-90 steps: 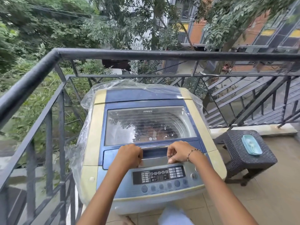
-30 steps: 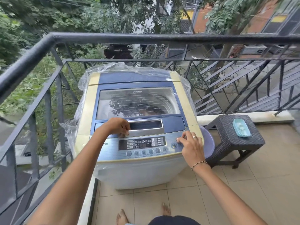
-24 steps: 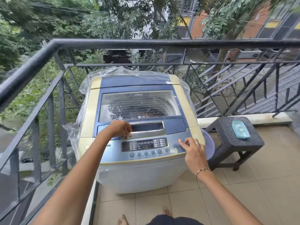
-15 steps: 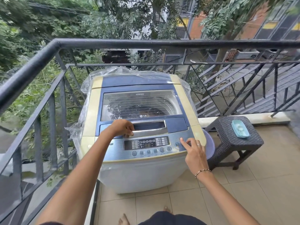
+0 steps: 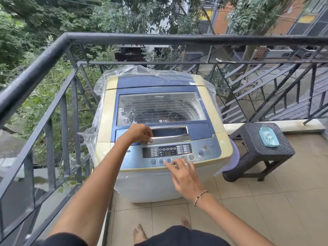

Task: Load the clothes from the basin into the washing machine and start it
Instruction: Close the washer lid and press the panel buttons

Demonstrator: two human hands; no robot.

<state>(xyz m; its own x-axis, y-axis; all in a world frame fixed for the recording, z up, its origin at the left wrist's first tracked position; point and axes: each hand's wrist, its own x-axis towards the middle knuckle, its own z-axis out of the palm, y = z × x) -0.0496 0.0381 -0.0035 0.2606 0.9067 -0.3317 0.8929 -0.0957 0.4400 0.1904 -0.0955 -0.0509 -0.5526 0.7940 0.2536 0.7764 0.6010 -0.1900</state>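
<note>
Hands: left hand point(image 5: 140, 133) curled on the washing machine point(image 5: 165, 121) lid's front edge, right hand point(image 5: 184, 176) spread over the buttons.

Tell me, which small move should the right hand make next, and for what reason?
Probably lower the right hand so its forefinger presses a round button in the row on the control panel. The lid is closed, the left hand rests on its handle, and the fingers hover at that row.

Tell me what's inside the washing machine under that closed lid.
Through the closed lid's window of the washing machine, a pale drum wall and dark shapes low in the tub show, probably clothes. Reflections of railing and leaves cover much of the glass, so what they are, and how many, cannot be told.
</note>
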